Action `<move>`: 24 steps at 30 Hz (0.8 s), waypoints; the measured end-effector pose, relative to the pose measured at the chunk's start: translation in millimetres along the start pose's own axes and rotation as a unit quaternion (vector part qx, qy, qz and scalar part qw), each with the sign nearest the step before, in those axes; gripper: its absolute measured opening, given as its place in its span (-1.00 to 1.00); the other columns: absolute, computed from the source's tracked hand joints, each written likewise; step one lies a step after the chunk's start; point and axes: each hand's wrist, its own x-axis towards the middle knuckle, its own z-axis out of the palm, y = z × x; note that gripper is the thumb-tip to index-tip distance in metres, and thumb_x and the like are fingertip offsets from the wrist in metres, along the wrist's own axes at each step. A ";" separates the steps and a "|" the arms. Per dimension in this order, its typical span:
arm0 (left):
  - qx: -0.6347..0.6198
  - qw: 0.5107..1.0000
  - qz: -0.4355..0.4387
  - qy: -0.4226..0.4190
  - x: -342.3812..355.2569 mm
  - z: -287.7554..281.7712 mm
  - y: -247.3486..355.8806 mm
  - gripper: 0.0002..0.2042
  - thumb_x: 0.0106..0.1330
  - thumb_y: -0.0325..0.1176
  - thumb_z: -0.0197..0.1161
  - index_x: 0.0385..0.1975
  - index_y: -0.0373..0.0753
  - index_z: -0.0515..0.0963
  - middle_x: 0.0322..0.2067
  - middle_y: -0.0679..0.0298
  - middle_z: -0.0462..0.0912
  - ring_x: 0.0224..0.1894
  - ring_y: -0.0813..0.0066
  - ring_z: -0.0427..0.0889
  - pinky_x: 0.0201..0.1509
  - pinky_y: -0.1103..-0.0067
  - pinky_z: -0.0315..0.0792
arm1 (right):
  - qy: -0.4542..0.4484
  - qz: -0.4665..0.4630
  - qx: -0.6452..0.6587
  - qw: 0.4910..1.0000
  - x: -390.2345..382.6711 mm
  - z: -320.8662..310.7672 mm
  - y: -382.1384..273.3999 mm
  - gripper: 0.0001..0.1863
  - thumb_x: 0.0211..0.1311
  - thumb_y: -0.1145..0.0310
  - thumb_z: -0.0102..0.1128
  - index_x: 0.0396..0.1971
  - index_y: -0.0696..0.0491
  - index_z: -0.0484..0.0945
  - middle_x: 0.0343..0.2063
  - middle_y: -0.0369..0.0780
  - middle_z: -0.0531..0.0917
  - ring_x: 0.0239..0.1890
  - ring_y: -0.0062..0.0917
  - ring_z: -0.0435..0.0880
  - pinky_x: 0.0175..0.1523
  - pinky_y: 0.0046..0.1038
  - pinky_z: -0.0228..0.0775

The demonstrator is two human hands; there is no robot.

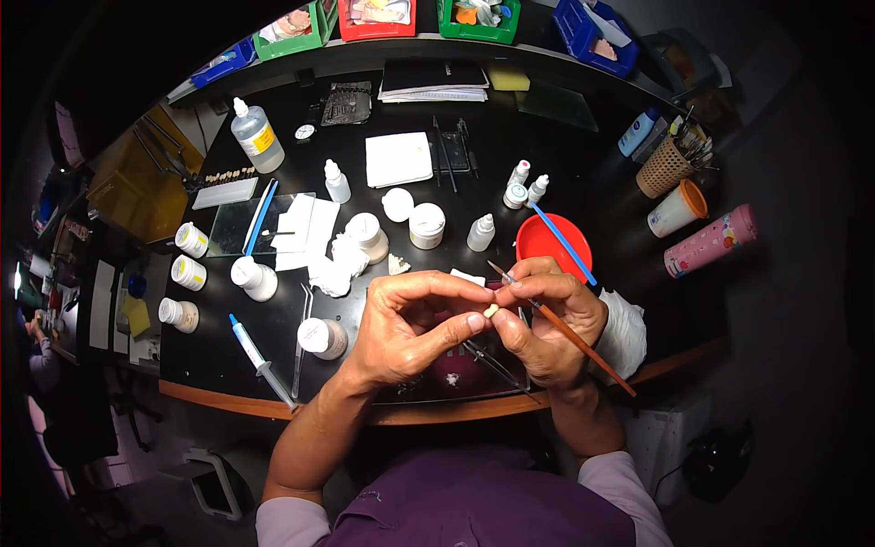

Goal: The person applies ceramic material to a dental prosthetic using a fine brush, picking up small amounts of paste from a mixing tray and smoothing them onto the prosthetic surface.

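We take the red bowl (538, 241) on the desk (583, 164) as our landmark; a blue stick (567, 244) lies across it, and we cannot tell what the bowl holds; at its far side stand a small round jar (515, 196) and two small dropper bottles (538, 189); to the bowl's left we see an open white jar (427, 230) with pale material inside, its lid (398, 205) lying beside it; well to the left of the bowl stand two yellow-labelled jars (190, 272), their contents hidden from us; to its right, a woven holder (663, 171) is packed with brushes (696, 150), and near that a white cup (671, 217) with an orange rim leans in our curved view; on the shelf (538, 57) well beyond the bowl, a red bin (378, 30) and a green bin (478, 36) hold mixed pieces too small for us to name.

On the near side of the bowl, both hands meet at the fingertips; the left hand (406, 328) has its thumb and index finger closed on a small cream piece (491, 311), which sits to the near left of the bowl; the right hand (556, 319), partly overlapping the bowl's near edge in our view, has its thumb beside that piece and its bent fingers gripping a brown-handled brush (583, 344); the brush slants, bristles toward the far left, handle end toward the near right.
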 end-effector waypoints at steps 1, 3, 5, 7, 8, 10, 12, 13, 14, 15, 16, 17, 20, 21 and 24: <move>0.000 1.000 0.000 0.000 0.1 -0.2 1.2 -0.78 0.26 -0.66 0.32 -0.11 -0.48 0.62 -0.24 0.06 0.73 -0.13 0.43 0.73 0.02 0.57 0.62 | 0.000 0.000 0.000 1.000 0.3 0.4 -0.7 -0.64 0.02 0.72 0.36 -0.14 0.17 0.57 -0.20 -0.12 0.61 -0.13 -0.53 0.68 0.02 -0.51 0.58; 0.039 0.999 0.006 -0.006 1.1 -1.7 3.0 -0.81 0.23 -0.64 0.36 -0.15 -0.44 0.67 -0.23 0.08 0.74 -0.13 0.43 0.73 -0.01 0.58 0.62 | -0.001 0.013 0.015 1.000 0.5 0.7 -1.9 -0.66 0.02 0.73 0.37 -0.16 0.17 0.58 -0.23 -0.13 0.63 -0.16 -0.55 0.69 0.00 -0.52 0.57; 0.054 0.998 0.016 -0.011 2.2 -4.3 1.2 -0.81 0.23 -0.64 0.36 -0.16 -0.44 0.68 -0.22 0.07 0.74 -0.13 0.44 0.73 -0.02 0.59 0.62 | 0.000 0.019 0.024 1.000 0.0 -0.2 0.6 -0.67 0.02 0.73 0.37 -0.18 0.18 0.59 -0.25 -0.14 0.65 -0.16 -0.56 0.69 -0.01 -0.52 0.56; 0.070 0.997 0.026 -0.016 2.3 -5.2 0.7 -0.81 0.22 -0.63 0.37 -0.16 -0.43 0.69 -0.22 0.06 0.74 -0.14 0.44 0.73 -0.04 0.60 0.62 | 0.001 0.025 0.033 0.999 -0.7 -0.3 0.8 -0.69 0.03 0.73 0.37 -0.19 0.19 0.60 -0.26 -0.14 0.66 -0.17 -0.57 0.69 -0.02 -0.53 0.56; 0.071 0.997 0.023 -0.015 2.3 -5.1 1.1 -0.81 0.22 -0.63 0.37 -0.16 -0.43 0.69 -0.22 0.06 0.74 -0.14 0.45 0.73 -0.04 0.60 0.61 | 0.006 0.044 0.051 0.998 -0.7 -0.1 -0.6 -0.70 0.04 0.74 0.37 -0.20 0.19 0.60 -0.28 -0.14 0.67 -0.17 -0.57 0.69 -0.01 -0.53 0.56; 0.071 0.997 0.020 -0.014 2.0 -5.0 1.3 -0.81 0.21 -0.63 0.38 -0.17 -0.42 0.69 -0.22 0.05 0.75 -0.15 0.45 0.73 -0.05 0.61 0.61 | 0.010 0.064 0.069 0.996 -0.8 -0.3 -1.3 -0.72 0.04 0.74 0.36 -0.22 0.20 0.60 -0.29 -0.14 0.68 -0.18 -0.57 0.69 -0.01 -0.53 0.56; 0.063 0.998 0.012 -0.011 1.1 -5.0 0.6 -0.80 0.21 -0.62 0.39 -0.16 -0.42 0.70 -0.23 0.06 0.75 -0.16 0.45 0.73 -0.05 0.61 0.61 | 0.004 0.054 0.062 0.997 -1.1 -1.0 -0.4 -0.72 0.05 0.75 0.35 -0.21 0.20 0.60 -0.29 -0.13 0.68 -0.19 -0.56 0.70 -0.01 -0.53 0.56; 0.064 0.998 0.011 -0.011 0.8 -5.1 0.7 -0.80 0.21 -0.62 0.39 -0.16 -0.42 0.70 -0.23 0.06 0.75 -0.16 0.45 0.73 -0.05 0.61 0.61 | 0.004 0.054 0.062 0.997 -1.4 -1.0 -0.2 -0.72 0.05 0.75 0.35 -0.21 0.20 0.60 -0.29 -0.13 0.68 -0.19 -0.56 0.70 -0.01 -0.53 0.56; 0.065 0.998 0.009 -0.012 1.0 -4.7 1.0 -0.80 0.20 -0.62 0.39 -0.16 -0.42 0.70 -0.23 0.06 0.75 -0.16 0.45 0.73 -0.04 0.60 0.61 | 0.007 0.058 0.064 0.996 -1.7 -1.4 -0.6 -0.72 0.05 0.75 0.35 -0.22 0.20 0.60 -0.28 -0.13 0.68 -0.19 -0.56 0.71 -0.01 -0.53 0.56; 0.067 0.998 0.008 -0.014 1.2 -4.3 1.4 -0.79 0.20 -0.62 0.40 -0.16 -0.42 0.69 -0.23 0.06 0.75 -0.15 0.45 0.73 -0.03 0.60 0.62 | 0.010 0.063 0.066 0.996 -2.0 -1.8 -1.1 -0.73 0.05 0.75 0.36 -0.22 0.20 0.60 -0.28 -0.12 0.68 -0.19 -0.55 0.71 -0.02 -0.53 0.56; 0.066 0.998 0.007 -0.015 1.3 -3.8 1.8 -0.79 0.20 -0.62 0.40 -0.16 -0.42 0.69 -0.23 0.06 0.75 -0.15 0.45 0.73 -0.03 0.60 0.62 | 0.011 0.063 0.065 0.996 -1.7 -2.4 -1.8 -0.73 0.05 0.75 0.36 -0.22 0.20 0.60 -0.28 -0.12 0.68 -0.19 -0.55 0.71 -0.02 -0.53 0.56; 0.068 0.998 0.001 -0.014 0.9 -3.9 1.6 -0.79 0.20 -0.62 0.40 -0.16 -0.42 0.69 -0.22 0.06 0.75 -0.15 0.44 0.73 -0.03 0.59 0.62 | 0.009 0.060 0.058 0.996 -1.5 -2.6 -1.6 -0.73 0.05 0.75 0.36 -0.22 0.20 0.60 -0.28 -0.12 0.68 -0.19 -0.55 0.71 -0.02 -0.52 0.56; 0.076 0.997 -0.008 -0.014 1.2 -3.9 3.5 -0.80 0.20 -0.63 0.40 -0.16 -0.44 0.68 -0.22 0.05 0.74 -0.15 0.43 0.73 -0.01 0.58 0.62 | 0.008 0.051 0.041 0.998 -0.6 -2.8 -0.7 -0.72 0.04 0.75 0.36 -0.22 0.21 0.60 -0.28 -0.11 0.68 -0.19 -0.54 0.71 -0.02 -0.52 0.57; 0.083 0.996 -0.009 -0.015 1.6 -3.9 4.1 -0.80 0.21 -0.64 0.39 -0.17 -0.45 0.67 -0.22 0.05 0.74 -0.14 0.43 0.73 0.00 0.57 0.62 | 0.007 0.045 0.031 0.998 -0.3 -2.6 -0.4 -0.72 0.03 0.74 0.36 -0.22 0.21 0.60 -0.28 -0.11 0.68 -0.19 -0.54 0.71 -0.01 -0.51 0.57; 0.071 0.997 -0.012 -0.011 0.9 -3.9 2.8 -0.82 0.21 -0.64 0.38 -0.18 -0.46 0.66 -0.21 0.07 0.73 -0.14 0.44 0.72 0.00 0.56 0.63 | 0.007 0.047 0.028 0.998 -0.1 -2.0 -0.2 -0.71 0.02 0.75 0.37 -0.22 0.21 0.60 -0.28 -0.11 0.68 -0.18 -0.52 0.71 0.00 -0.51 0.56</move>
